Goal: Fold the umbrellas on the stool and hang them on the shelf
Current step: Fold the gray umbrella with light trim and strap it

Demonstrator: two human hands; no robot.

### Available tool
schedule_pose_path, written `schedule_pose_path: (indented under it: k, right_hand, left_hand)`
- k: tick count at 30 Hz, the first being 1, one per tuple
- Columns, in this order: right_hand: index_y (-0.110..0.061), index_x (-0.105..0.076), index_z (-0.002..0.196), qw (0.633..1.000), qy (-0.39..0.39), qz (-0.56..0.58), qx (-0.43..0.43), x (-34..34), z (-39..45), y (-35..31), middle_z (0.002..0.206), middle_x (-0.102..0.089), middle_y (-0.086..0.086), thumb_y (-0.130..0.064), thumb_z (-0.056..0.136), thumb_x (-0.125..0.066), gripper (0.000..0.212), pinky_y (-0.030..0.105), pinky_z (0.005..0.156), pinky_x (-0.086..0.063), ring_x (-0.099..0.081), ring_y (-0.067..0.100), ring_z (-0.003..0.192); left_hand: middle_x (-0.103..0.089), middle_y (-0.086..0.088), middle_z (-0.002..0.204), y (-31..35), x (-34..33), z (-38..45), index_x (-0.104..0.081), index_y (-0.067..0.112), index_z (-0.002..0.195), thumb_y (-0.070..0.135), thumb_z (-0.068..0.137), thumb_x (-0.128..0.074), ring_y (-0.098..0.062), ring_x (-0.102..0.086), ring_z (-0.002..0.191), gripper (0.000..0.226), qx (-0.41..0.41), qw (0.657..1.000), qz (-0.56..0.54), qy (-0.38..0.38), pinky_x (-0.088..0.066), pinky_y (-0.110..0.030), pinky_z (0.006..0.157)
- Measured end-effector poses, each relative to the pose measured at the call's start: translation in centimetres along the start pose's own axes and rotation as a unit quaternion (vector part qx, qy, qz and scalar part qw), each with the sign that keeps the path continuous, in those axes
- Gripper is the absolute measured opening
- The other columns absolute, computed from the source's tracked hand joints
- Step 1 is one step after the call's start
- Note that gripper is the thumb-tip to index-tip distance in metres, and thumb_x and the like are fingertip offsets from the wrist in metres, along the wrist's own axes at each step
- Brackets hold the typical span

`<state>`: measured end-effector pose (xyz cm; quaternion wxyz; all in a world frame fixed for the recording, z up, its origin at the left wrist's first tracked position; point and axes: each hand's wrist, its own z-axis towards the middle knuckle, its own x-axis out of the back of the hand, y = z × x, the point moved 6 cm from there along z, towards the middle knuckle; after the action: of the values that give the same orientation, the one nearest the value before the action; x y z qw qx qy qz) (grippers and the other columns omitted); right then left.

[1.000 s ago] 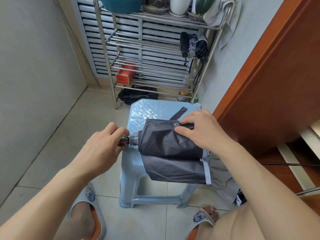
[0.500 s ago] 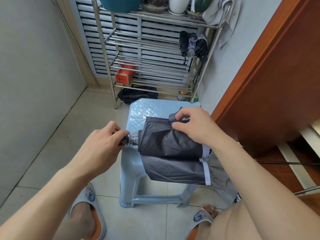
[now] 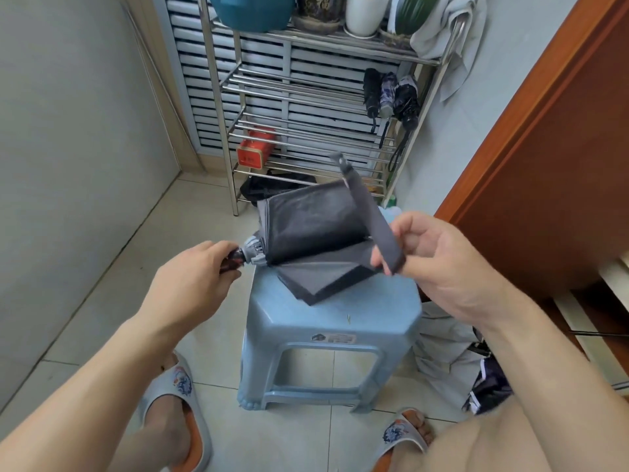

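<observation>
A dark grey umbrella (image 3: pixel 306 229) with its canopy half gathered is lifted above the light blue plastic stool (image 3: pixel 326 321). My left hand (image 3: pixel 190 284) grips its dark handle at the left end. My right hand (image 3: pixel 439 264) pinches a folded grey canopy flap at the right, and the strap with its snap (image 3: pixel 340 161) sticks up behind. Three folded umbrellas (image 3: pixel 391 97) hang from the right side of the metal shelf (image 3: pixel 306 80).
Plant pots and a teal tub stand on the shelf's top tier, with a grey towel (image 3: pixel 446 35) over its corner. A red box (image 3: pixel 255 148) and a black bag lie lower down. More fabric (image 3: pixel 452 362) lies on the floor right of the stool. A wooden door (image 3: pixel 544 165) is at right.
The umbrella has come up off the stool and tilted. My right hand let go of the strap area and now pinches a canopy flap further right; the strap swung upward.
</observation>
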<state>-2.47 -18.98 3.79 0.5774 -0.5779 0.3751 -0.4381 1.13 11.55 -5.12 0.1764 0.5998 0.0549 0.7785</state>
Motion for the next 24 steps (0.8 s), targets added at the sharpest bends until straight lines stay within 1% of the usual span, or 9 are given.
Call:
schedule_pose_path:
  k: [2,4,5,7,10,12,17,21,24]
  right_hand:
    - [-0.007,-0.061,0.104,0.98,-0.12,-0.097,-0.121,0.2,-2.0,2.7,0.08,-0.07,0.008,0.029,0.084,-0.043,0.045,0.026,0.078,-0.049,-0.062,0.021,0.077]
    - [-0.02,-0.063,0.113,0.904,-0.244,-0.256,-0.241,1.1,-4.4,6.2,0.089,-0.076,0.001,0.014,0.085,-0.041,0.05,0.036,0.081,-0.046,-0.063,0.033,0.082]
    - [-0.026,-0.064,0.112,0.867,-0.254,-0.325,-0.28,2.0,-5.2,7.6,0.093,-0.077,-0.003,0.009,0.087,-0.04,0.05,0.038,0.083,-0.048,-0.066,0.034,0.087]
    - [-0.03,-0.067,0.104,0.855,-0.184,-0.379,-0.302,3.5,-5.6,8.1,0.092,-0.077,-0.005,0.004,0.094,-0.042,0.043,0.032,0.084,-0.05,-0.071,0.019,0.087]
    - [-0.024,-0.07,0.099,0.908,-0.006,-0.33,-0.256,4.3,-4.1,6.6,0.082,-0.075,-0.004,-0.009,0.099,-0.053,0.023,0.02,0.069,-0.048,-0.065,0.006,0.066]
    - [-0.024,-0.07,0.094,0.918,0.07,-0.313,-0.234,3.9,-2.9,6.1,0.081,-0.072,-0.004,-0.024,0.099,-0.059,0.013,0.024,0.068,-0.05,-0.061,0.005,0.064]
    - [-0.026,-0.064,0.095,0.862,0.064,-0.424,-0.272,-0.2,-1.1,8.4,0.094,-0.063,-0.008,-0.061,0.088,-0.066,0.036,0.031,0.07,-0.046,-0.06,0.014,0.087]
    - [-0.019,-0.054,0.085,0.83,0.071,-0.496,-0.245,-1.7,0.1,9.2,0.097,-0.053,-0.001,-0.04,0.089,-0.067,0.025,0.038,0.078,-0.046,-0.053,0.024,0.096]
    - [-0.017,-0.042,0.071,0.875,0.101,-0.395,-0.26,-1.0,0.6,9.2,0.074,-0.05,0.0,-0.026,0.091,-0.066,0.033,0.035,0.062,-0.04,-0.049,0.02,0.07]
  left_hand:
    - [-0.067,0.004,0.099,-0.7,0.1,0.1,-0.066,0.028,0.115,0.031,0.089,-0.075,-0.028,-0.064,0.095,0.027,0.024,1.0,-0.018,0.004,-0.043,-0.035,0.067]
    - [-0.068,0.002,0.1,-0.9,0.2,0.0,-0.067,0.026,0.113,0.028,0.087,-0.077,-0.029,-0.064,0.096,0.028,0.038,0.999,-0.037,0.001,-0.044,-0.036,0.07]
    - [-0.068,0.002,0.101,-0.9,0.1,0.0,-0.066,0.026,0.113,0.028,0.087,-0.076,-0.03,-0.064,0.097,0.028,0.04,0.998,-0.043,-0.006,-0.047,-0.038,0.072]
    - [-0.065,0.004,0.104,-0.9,-0.1,-0.1,-0.063,0.028,0.116,0.031,0.089,-0.072,-0.029,-0.063,0.099,0.028,0.035,0.998,-0.04,-0.032,-0.051,-0.041,0.075]
    - [-0.058,0.003,0.106,-0.6,-0.3,-0.1,-0.059,0.03,0.123,0.034,0.094,-0.063,-0.03,-0.063,0.1,0.029,0.027,0.998,-0.008,-0.056,-0.053,-0.042,0.074]
    - [-0.055,0.002,0.105,-0.4,-0.2,-0.1,-0.059,0.029,0.126,0.033,0.096,-0.061,-0.031,-0.064,0.097,0.03,0.026,0.998,0.008,-0.053,-0.054,-0.042,0.071]
    - [-0.051,-0.001,0.101,0.2,-0.1,-0.1,-0.059,0.023,0.118,0.018,0.09,-0.061,-0.035,-0.061,0.086,0.029,0.038,0.997,0.034,-0.051,-0.053,-0.043,0.063]
    - [-0.04,-0.006,0.099,0.3,-0.1,-0.3,-0.05,0.016,0.114,0.01,0.084,-0.069,-0.037,-0.05,0.062,0.036,0.047,0.997,0.054,-0.04,-0.045,-0.04,0.051]
    - [-0.051,-0.001,0.096,0.8,0.4,-0.2,-0.044,0.02,0.1,0.022,0.086,-0.071,-0.037,-0.056,0.071,0.03,0.084,0.996,-0.01,-0.035,-0.048,-0.042,0.061]
